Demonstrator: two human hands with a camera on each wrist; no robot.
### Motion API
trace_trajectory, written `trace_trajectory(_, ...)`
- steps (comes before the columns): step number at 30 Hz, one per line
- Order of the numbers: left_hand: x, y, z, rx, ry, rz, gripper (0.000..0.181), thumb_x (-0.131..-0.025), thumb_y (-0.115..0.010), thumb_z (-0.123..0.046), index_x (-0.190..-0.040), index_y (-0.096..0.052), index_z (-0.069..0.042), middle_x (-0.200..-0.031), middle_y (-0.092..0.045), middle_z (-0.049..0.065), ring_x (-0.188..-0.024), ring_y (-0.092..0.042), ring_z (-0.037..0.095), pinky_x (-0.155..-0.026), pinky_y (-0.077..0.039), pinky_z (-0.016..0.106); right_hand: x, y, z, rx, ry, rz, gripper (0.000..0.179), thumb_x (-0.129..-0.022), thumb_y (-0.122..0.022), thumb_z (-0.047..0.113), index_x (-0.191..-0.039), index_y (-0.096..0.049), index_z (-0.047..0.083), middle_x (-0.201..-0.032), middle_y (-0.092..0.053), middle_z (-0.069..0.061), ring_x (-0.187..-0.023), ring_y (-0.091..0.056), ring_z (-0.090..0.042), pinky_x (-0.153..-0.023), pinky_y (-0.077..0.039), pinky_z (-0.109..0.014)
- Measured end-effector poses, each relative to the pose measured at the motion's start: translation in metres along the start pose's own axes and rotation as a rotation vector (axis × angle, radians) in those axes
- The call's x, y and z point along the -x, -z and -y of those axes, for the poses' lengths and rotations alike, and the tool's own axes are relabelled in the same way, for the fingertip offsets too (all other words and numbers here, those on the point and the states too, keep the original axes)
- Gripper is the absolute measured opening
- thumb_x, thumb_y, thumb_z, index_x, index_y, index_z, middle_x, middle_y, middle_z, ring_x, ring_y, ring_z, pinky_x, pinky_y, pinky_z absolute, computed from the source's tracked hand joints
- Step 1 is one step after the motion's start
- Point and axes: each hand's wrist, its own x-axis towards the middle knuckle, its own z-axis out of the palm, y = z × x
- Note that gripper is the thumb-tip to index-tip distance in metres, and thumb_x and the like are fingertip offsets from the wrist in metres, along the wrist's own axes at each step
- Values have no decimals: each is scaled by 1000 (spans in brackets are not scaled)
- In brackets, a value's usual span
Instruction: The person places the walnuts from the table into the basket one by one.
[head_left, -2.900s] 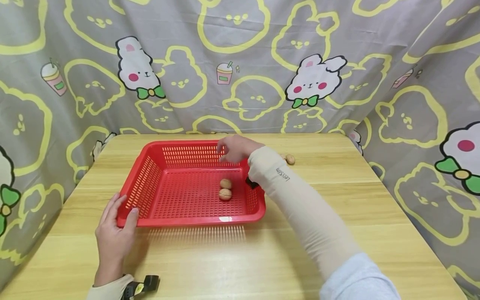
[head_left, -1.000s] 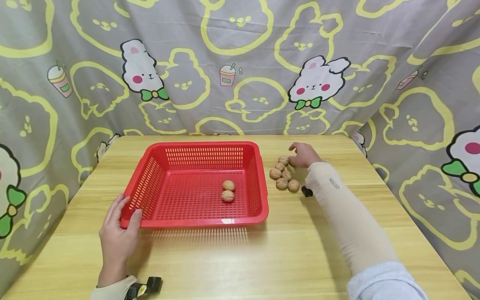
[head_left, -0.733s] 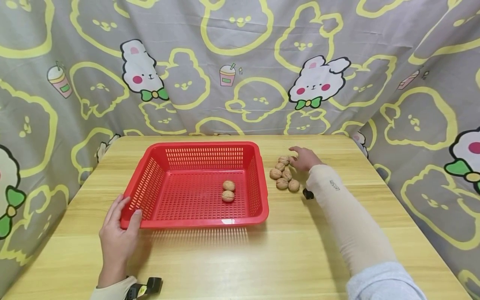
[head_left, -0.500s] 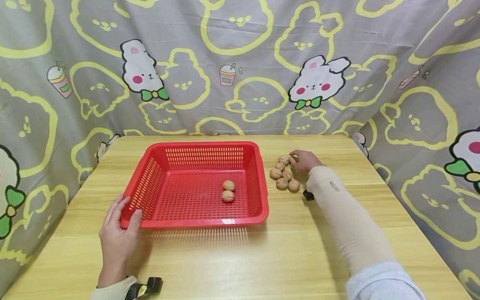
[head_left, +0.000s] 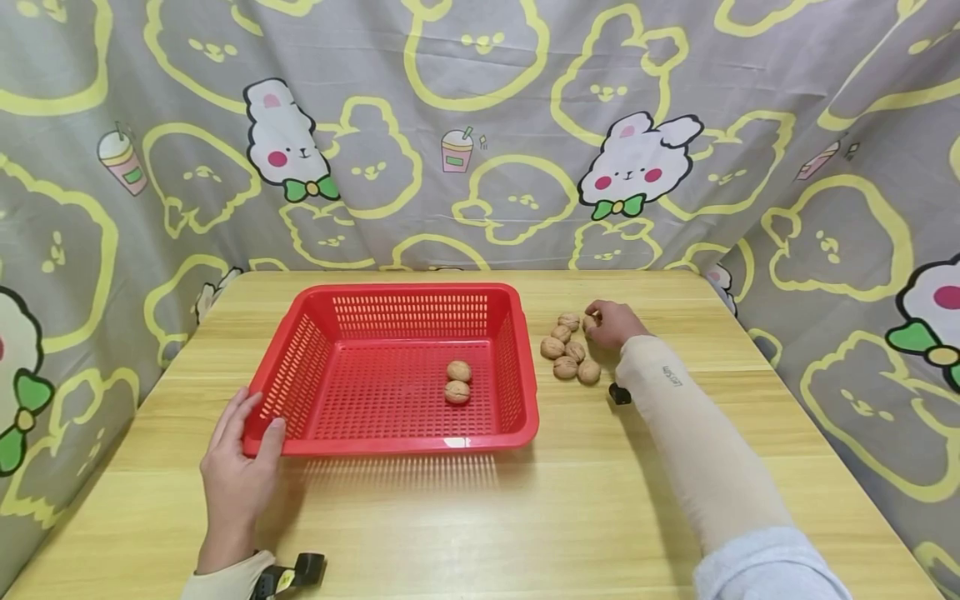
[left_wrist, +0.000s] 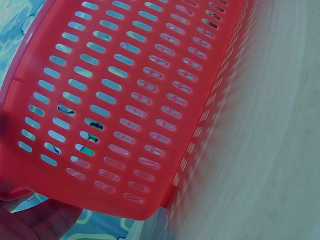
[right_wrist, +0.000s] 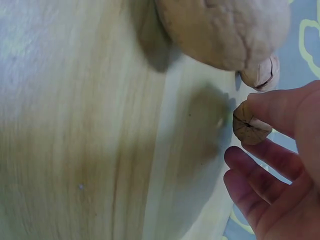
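Observation:
In the head view, my left hand (head_left: 238,479) holds the near left corner of a red plastic basket (head_left: 390,446), its thumb over the rim. The left wrist view shows the basket's slotted wall (left_wrist: 115,100) and part of that hand's fingers (left_wrist: 47,220). Two walnuts (head_left: 458,382) lie on the basket floor, towards its right side. Right of the basket, my right hand (head_left: 617,325) pinches a walnut (right_wrist: 246,125) between thumb and fingers, low over the table. Beside it lies a loose group of several walnuts (head_left: 566,367).
The basket stands on a pale wooden table (head_left: 420,533). A grey curtain (head_left: 517,125) with yellow outlines and rabbit prints hangs behind and along both sides. Each wrist wears a small black camera (head_left: 307,569).
My right hand has moved from over the basket to the walnuts on the right, then lowered slightly and taken one between its fingers. The left hand stays at the basket corner.

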Motion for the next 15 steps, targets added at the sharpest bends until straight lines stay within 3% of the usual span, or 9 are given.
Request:
trace_trajectory(8,-1,0,1,9,-10,1,45,-91,-64,-14,-134,-55,-1,-148,-43,10,-128,-46,37,-85,-33,3,7,6,2,-49,-4,-24,42,-90,-56,15,-130,-51,-1,-112,-57,-22,-96,-56,-34,-83,-49,-47)
trace_trajectory(15,-1,1,0,8,-12,-1,45,-91,-64,-13,-134,-55,0,-148,-43,11,-128,-45,38,-86,-33,4,16,14,11,-51,53,-86,41,-90,-59,18,-127,-53,0,-116,-58,-24,-97,-58,-36,-84,-49,-49)
